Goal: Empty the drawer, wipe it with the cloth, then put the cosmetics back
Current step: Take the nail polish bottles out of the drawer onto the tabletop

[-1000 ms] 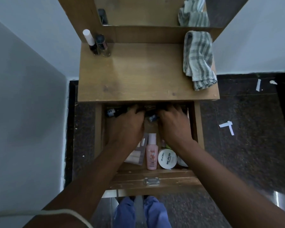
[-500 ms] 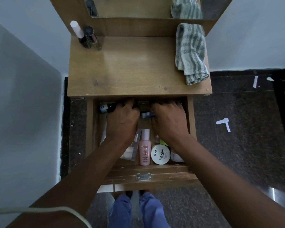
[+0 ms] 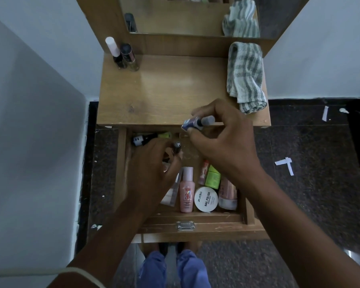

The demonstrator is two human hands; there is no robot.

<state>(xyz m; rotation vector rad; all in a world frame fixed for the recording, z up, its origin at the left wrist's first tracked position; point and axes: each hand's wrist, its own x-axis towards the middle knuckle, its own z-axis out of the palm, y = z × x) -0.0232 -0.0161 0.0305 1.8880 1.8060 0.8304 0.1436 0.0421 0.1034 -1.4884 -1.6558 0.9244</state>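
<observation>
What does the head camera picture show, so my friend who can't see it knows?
A person's right hand lifts a small blue bottle out of an open wooden drawer, while the left hand grips a dark tube inside it. More cosmetics lie in the drawer, and a striped cloth rests on the tabletop above.

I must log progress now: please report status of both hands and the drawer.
Right hand pinches a small blue bottle above the drawer's back edge. Left hand grips a dark tube inside the drawer. Several cosmetics remain; striped cloth untouched on top.
</observation>
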